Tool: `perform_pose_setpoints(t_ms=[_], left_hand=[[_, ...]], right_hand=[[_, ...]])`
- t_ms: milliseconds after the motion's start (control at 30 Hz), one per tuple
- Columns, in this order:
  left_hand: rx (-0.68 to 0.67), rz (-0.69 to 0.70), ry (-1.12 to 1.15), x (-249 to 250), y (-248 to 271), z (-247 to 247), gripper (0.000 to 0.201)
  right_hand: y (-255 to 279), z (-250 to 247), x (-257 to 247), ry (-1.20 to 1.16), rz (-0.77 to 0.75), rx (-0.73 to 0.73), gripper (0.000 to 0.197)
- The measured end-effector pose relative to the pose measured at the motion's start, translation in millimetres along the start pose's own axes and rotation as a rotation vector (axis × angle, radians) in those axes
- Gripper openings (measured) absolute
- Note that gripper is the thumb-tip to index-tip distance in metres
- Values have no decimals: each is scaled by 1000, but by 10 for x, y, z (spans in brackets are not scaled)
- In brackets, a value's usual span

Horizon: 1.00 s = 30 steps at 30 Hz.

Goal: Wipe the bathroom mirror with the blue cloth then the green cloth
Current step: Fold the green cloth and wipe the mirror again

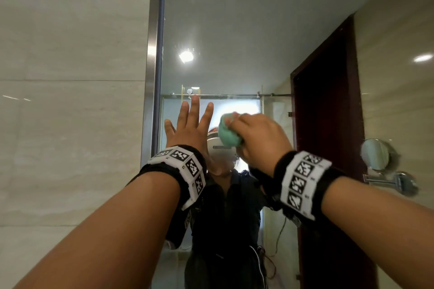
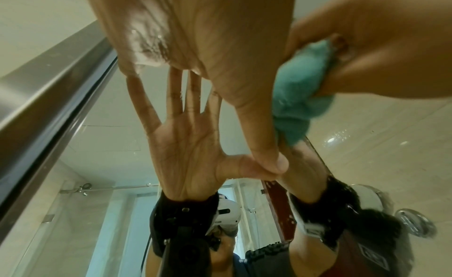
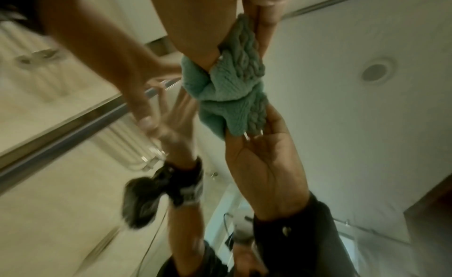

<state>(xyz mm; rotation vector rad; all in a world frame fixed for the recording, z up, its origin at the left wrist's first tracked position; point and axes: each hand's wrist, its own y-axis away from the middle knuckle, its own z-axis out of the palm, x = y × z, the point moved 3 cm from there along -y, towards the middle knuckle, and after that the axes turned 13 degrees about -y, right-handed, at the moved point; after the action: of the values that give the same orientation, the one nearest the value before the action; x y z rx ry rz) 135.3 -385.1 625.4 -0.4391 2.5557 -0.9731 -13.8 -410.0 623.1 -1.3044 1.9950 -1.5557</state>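
A: Hands first, quick. Left?

B: Left hand [image 1: 187, 129] flat on the mirror [image 1: 246, 30], fingers straight and spread, palm to the glass near the mirror's left edge. Holds nothing. Left wrist view shows the thumb tip meeting its own reflection, so it's touching.

A: Right?

B: Right hand [image 1: 260, 135] curled round the green cloth [image 1: 229, 135], bunched into a wad, pressed to the glass just beside the left hand, to its right. Right wrist view shows the cloth [image 3: 234, 87] meeting its reflection, so it's in contact. That view is blurred.

A: Cloth colour sure?

B: Teal-green in all three views. Left wrist view has it [image 2: 300, 99] squeezed under the right palm.

A: Blue cloth?

B: Can't tell where it is.

A: Wrists?

B: Black bands with white marker tags on both, left band [image 1: 180, 166], right band [image 1: 303, 178].

A: Surroundings?

B: Metal mirror frame [image 1: 153, 54] on the left, beige tiled wall [image 1: 70, 77] past it. In the reflection: dark red door [image 1: 328, 124], ceiling light [image 1: 186, 56]. Round swing-arm mirror [image 1: 375, 153] at far right.
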Motion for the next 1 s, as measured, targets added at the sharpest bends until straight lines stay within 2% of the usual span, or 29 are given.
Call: perform_pose_setpoints(t_ms=[100, 167, 233, 300, 333, 400, 467, 600, 667, 767, 833, 900, 933, 1000], left_hand=[[-4, -4, -6, 2, -6, 0, 151], [-9, -5, 0, -1, -12, 9, 151], [-8, -9, 10, -7, -5, 3, 151], [-12, -15, 16, -4, 6, -9, 151], [-12, -18, 15, -1, 6, -14, 151], [-7, -21, 11, 3, 1, -17, 152], [-7, -23, 9, 4, 1, -15, 152], [-15, -26, 4, 11, 34, -37, 151], [-16, -25, 16, 10, 47, -54, 150], [-18, -21, 18, 7, 47, -55, 150], [-16, -20, 20, 0, 32, -43, 151], [-9, -24, 15, -3, 15, -29, 151], [-4, -25, 12, -5, 10, -23, 152], [2, -25, 13, 0, 5, -14, 152]], right_hand=[[201, 5, 65, -33, -174, -149, 55], [85, -106, 176, 4, -183, -232, 49], [-132, -247, 347, -17, -57, -119, 44], [-280, -325, 503, -129, 112, 114, 43], [-307, -321, 514, -154, 154, 215, 45], [-280, -212, 425, -145, 193, 301, 49], [-133, -73, 267, -151, 173, 276, 50], [313, 75, 49, -140, 131, 57, 58], [403, 96, 15, -101, 87, 1, 57], [233, 4, 103, -12, -16, 0, 46], [0, -144, 234, -23, 68, 5, 37], [-145, -221, 332, -81, 199, 125, 31], [-147, -204, 308, -85, 222, 164, 31], [-43, -73, 182, -22, 162, 156, 39]])
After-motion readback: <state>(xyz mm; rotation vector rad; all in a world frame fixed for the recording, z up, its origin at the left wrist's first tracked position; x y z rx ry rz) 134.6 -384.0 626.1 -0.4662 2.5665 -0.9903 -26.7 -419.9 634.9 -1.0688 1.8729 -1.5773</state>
